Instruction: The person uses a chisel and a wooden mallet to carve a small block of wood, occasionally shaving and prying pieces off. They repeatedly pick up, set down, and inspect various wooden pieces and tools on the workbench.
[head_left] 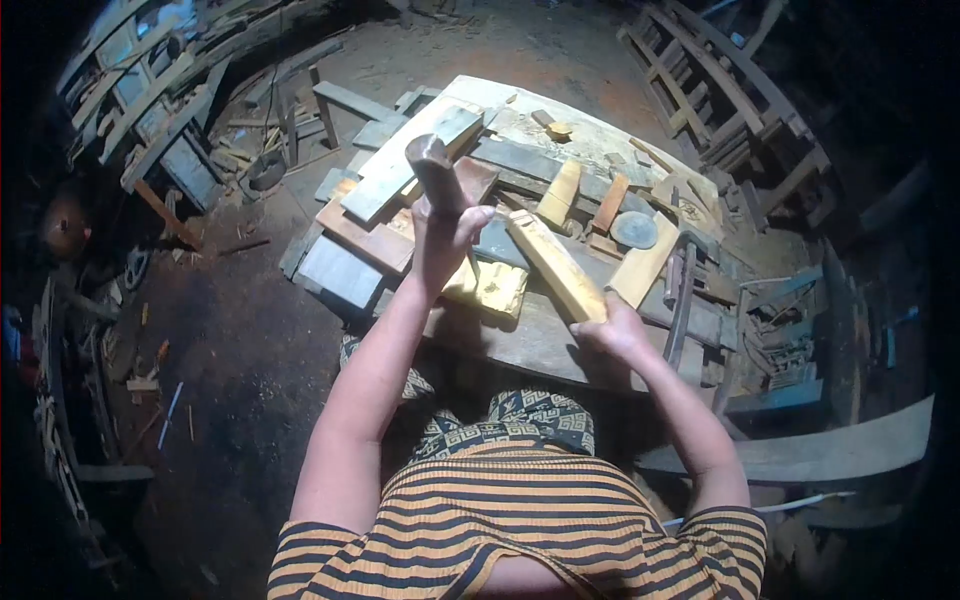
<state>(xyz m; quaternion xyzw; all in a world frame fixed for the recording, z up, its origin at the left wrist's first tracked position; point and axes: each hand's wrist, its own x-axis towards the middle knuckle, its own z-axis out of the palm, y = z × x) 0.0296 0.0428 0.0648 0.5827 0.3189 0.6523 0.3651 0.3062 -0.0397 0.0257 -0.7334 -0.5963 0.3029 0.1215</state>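
Observation:
My left hand (448, 232) is closed around a thick, dark brown wooden handle (436, 170) that stands up toward me. Whatever tool the handle belongs to, I cannot make out its lower end. In my right hand (615, 332) is the near end of a long, pale yellow wooden block (555, 262), tilted away over the bench toward the left hand. Just below and between the hands lies a yellow, notched piece of wood (490, 288). Right of the long block are a wedge-shaped yellow piece (560, 193) and a round grey disc (634, 230).
The low workbench (510, 345) carries stacked boards (420, 150), wood chips and offcuts. A dark curved bar (684, 300) lies at its right. Wooden racks (700, 75) stand at the back right, and more timber (150, 100) leans at the left. A long plank (810, 450) lies at lower right.

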